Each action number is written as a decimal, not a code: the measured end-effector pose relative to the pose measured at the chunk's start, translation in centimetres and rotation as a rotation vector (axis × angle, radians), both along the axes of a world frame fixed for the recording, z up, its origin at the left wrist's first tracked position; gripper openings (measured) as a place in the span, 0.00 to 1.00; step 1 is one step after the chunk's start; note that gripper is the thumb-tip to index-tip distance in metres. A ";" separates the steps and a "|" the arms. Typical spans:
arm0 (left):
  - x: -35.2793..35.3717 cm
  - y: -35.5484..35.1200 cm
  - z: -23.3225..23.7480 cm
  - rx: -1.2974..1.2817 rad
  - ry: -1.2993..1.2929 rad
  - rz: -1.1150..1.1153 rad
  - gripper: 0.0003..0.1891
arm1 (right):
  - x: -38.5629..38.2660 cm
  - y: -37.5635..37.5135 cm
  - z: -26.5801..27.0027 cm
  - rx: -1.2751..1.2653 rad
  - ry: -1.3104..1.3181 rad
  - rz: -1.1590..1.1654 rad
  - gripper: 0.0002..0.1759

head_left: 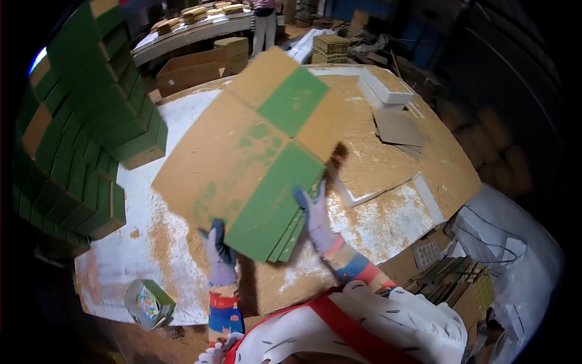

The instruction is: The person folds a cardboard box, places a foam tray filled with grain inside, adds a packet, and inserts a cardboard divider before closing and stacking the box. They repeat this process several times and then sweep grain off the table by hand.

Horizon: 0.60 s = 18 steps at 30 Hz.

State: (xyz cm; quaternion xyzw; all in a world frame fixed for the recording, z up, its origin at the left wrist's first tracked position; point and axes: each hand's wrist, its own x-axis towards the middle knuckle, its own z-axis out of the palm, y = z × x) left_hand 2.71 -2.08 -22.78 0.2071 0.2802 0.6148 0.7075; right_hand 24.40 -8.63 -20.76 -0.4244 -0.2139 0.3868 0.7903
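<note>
A flattened cardboard box [200, 142], brown with green printed panels and a green pattern, is held up tilted over the table. My left hand [219, 253], in a lavender glove with dark blue fingers, grips its near left edge. At the right edge my right hand [314, 215], gloved alike, is closed on the side where several layered green flaps show. Some fingers of both hands are hidden behind the cardboard. Below lies a white-topped table [133, 267] strewn with sawdust-like crumbs.
Green cartons [91, 151] are stacked high on the left. An open green box [150, 305] stands at the near left table edge. White foam pieces [385, 88] and grey cardboard sheets [398, 128] lie to the right. A person [264, 27] stands by the far table.
</note>
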 end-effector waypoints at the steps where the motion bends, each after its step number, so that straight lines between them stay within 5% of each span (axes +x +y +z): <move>1: 3.6 1.0 -0.2 0.003 0.049 -0.075 0.32 | 2.9 -1.5 1.1 -0.143 -0.219 -0.134 0.49; 5: 21.1 1.9 4.6 0.107 0.051 -0.385 0.32 | 16.5 -4.0 2.1 -0.405 -0.754 -0.583 0.43; 6: 24.8 2.1 4.7 0.222 0.137 -0.417 0.36 | 20.3 -5.0 2.0 -0.687 -1.130 -0.644 0.40; 8: 32.8 2.6 2.1 0.331 0.386 -0.495 0.55 | 30.0 -5.2 -3.2 -0.923 -1.301 -0.498 0.41; 10: 38.4 2.0 -0.7 0.044 0.816 -0.493 0.67 | 32.8 -5.2 -3.1 -0.829 -1.120 -0.667 0.43; 12: 40.4 1.6 -3.2 -0.149 0.975 -0.559 0.75 | 31.5 -4.6 -1.9 -1.220 -1.098 -0.975 0.42; 13: 40.7 2.1 -5.4 -0.149 0.921 -0.576 0.75 | 30.1 -4.5 -0.7 -1.422 -1.041 -1.124 0.42; 15: 41.4 3.2 -9.6 -0.153 0.813 -0.612 0.75 | 32.4 -6.8 -1.9 -1.487 -1.075 -1.071 0.36; 18: 37.5 2.7 -6.8 -0.018 0.047 -0.683 0.61 | 38.8 -12.6 -5.9 -1.224 -1.186 -0.472 0.29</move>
